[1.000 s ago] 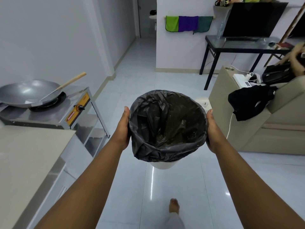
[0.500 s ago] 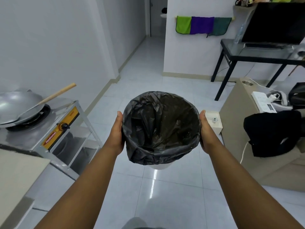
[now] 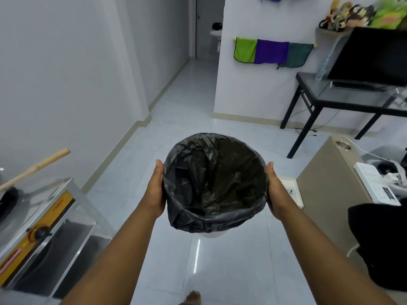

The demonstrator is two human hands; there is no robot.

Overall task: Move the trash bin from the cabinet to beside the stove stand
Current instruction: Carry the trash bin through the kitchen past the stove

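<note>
The trash bin (image 3: 214,188) is a small white bucket lined with a black plastic bag, held in the air above the floor in front of me. My left hand (image 3: 156,190) presses its left side and my right hand (image 3: 274,190) presses its right side. Only a sliver of the white base shows under the bag. The steel stove stand (image 3: 50,216) with an orange control panel is at the lower left, apart from the bin. A wooden wok handle (image 3: 35,168) sticks out above it.
Glossy white floor tiles (image 3: 176,119) stretch ahead toward a hallway. A beige sofa (image 3: 330,190) with a power strip and dark clothing is at the right. A black table (image 3: 343,100) carrying a monitor stands at the back right. Coloured towels (image 3: 272,51) hang on the wall.
I have walked forward with the bin held between both hands. The stove stand has slid further to the lower left and the counter has left the view; the wall and table are nearer.
</note>
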